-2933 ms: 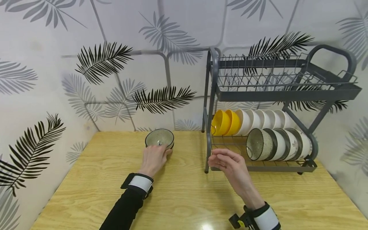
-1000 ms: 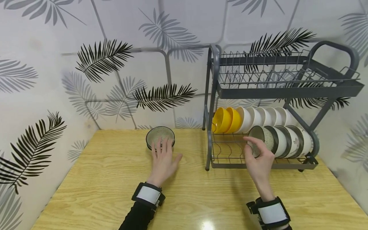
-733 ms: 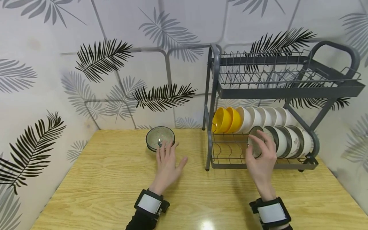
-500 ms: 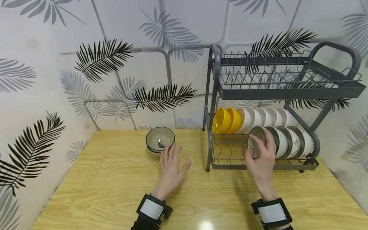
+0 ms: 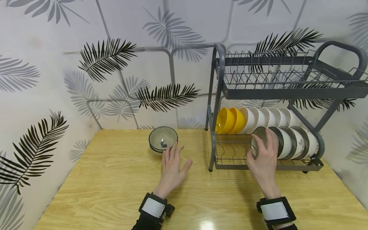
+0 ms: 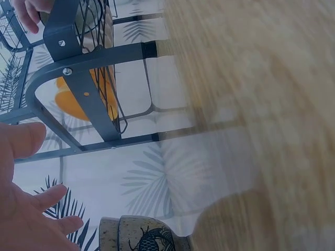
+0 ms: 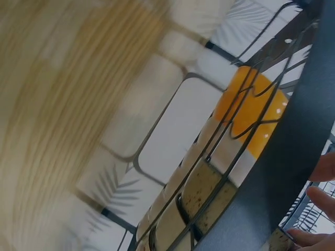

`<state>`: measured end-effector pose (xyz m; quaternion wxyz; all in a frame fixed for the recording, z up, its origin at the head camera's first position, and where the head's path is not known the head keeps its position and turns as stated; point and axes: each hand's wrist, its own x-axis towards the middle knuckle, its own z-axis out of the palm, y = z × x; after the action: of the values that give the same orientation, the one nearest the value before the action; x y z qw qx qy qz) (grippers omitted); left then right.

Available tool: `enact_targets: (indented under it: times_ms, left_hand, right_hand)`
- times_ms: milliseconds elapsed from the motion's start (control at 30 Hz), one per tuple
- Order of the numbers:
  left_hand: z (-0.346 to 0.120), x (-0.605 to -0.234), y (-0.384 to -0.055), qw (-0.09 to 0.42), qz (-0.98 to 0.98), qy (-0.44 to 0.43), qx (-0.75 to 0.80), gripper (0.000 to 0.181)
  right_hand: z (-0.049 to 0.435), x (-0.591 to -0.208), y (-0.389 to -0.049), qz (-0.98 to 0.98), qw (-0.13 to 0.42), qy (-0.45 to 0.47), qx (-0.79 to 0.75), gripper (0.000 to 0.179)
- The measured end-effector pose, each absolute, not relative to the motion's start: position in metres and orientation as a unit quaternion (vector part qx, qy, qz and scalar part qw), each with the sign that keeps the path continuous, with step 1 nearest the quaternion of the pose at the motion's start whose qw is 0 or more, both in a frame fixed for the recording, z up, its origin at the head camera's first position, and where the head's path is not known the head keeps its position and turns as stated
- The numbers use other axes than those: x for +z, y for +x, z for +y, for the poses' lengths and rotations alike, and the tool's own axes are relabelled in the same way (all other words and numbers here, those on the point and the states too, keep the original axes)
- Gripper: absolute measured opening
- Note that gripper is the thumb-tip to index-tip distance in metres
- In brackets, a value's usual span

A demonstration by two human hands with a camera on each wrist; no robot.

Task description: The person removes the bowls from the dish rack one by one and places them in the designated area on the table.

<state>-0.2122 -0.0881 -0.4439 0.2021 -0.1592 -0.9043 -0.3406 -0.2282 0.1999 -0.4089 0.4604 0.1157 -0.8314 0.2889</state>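
Observation:
My right hand [image 5: 265,161] is at the front row of the lower rack shelf, holding the leftmost speckled grey-green bowl [image 5: 260,135], thumb by its near left side and fingers over its rim. The bowl stands on its side. My left hand [image 5: 173,172] lies open with spread fingers just in front of stacked speckled bowls [image 5: 156,135] on the table; its fingertips overlap their near rim in the head view. The upper bowl has a dark blue fish motif inside. In the left wrist view, the stack [image 6: 149,234] shows at the bottom, beside the left fingers.
A grey two-tier dish rack [image 5: 293,93] stands right on the wooden table [image 5: 115,179], its upper wire tier bare. Its lower back row has yellow bowls [image 5: 225,121] and several white bowls [image 5: 258,117]. More dark-rimmed bowls [image 5: 296,142] stand right of the right hand. A patterned wall [image 5: 189,73] rises behind.
My right hand has moved from the rack's left front corner onto the speckled bowl and closed around it. My left hand has let go of the stacked bowls and drawn back, fingers spread.

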Motion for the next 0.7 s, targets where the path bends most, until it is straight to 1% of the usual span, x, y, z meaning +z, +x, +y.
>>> enact_targets:
  times_ms: [300,433,600,700]
  left_hand:
    - [-0.087,-0.443,-0.214,0.198,-0.901,-0.164,-0.349,0.056]
    - [-0.087,-0.443,-0.213,0.195,-0.903,-0.165,-0.345,0.055]
    - [-0.086,-0.444,-0.213,0.195,-0.903,-0.169,-0.345,0.055]
    - [-0.086,-0.444,-0.212,0.190,-0.903,-0.169,-0.347,0.055]
  right_hand:
    - [0.217,-0.402,-0.243,-0.869,0.433,0.096,0.217,0.049]
    - [0.224,-0.402,-0.248,-0.878,0.424,0.100,0.196,0.046]
    - [0.230,-0.402,-0.255,-0.891,0.408,0.099,0.175,0.038]
    - [0.231,-0.400,-0.261,-0.898,0.400,0.094,0.158,0.037]
